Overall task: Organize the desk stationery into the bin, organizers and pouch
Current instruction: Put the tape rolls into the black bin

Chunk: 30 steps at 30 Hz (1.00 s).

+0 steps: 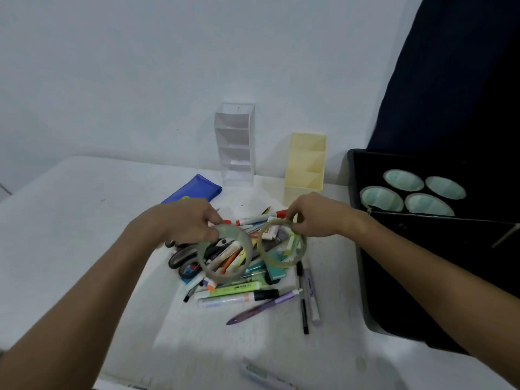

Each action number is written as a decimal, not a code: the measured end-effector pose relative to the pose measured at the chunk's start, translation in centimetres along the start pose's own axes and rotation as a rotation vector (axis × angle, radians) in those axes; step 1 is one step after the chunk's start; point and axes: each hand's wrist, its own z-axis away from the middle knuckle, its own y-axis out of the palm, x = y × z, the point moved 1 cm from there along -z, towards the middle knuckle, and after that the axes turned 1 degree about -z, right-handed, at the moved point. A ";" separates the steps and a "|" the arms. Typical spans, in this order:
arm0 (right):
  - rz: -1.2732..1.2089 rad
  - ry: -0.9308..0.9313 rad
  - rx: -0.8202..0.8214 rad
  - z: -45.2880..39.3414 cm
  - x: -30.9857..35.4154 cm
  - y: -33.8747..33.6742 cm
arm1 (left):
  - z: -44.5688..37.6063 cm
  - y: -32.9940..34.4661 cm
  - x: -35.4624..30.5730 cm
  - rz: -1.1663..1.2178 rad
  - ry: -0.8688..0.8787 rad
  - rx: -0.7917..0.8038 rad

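You've got a clear tape roll in each hand, lifted just above the stationery pile [242,266]. Your left hand [191,220] pinches the wider roll [225,254] at its top rim; your right hand [309,218] pinches the thinner roll [281,243] the same way. The black bin [363,249] sits right of the pile and already holds four rolls, so I'd carry both over there. Keep the pinches firm, clear the bin's rim, and lay them flat beside the others.
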 end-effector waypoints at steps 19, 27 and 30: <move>-0.323 0.554 -0.377 15.9 -13.0 -4.5 | -13.9 -5.1 -24.5 0.215 0.288 -0.233; -0.410 0.731 -0.238 16.5 -14.5 -1.2 | -19.2 -1.7 -30.0 0.336 0.303 -0.149; -0.424 0.768 -0.164 15.4 -14.6 -0.1 | -20.7 -0.8 -30.6 0.411 0.286 -0.131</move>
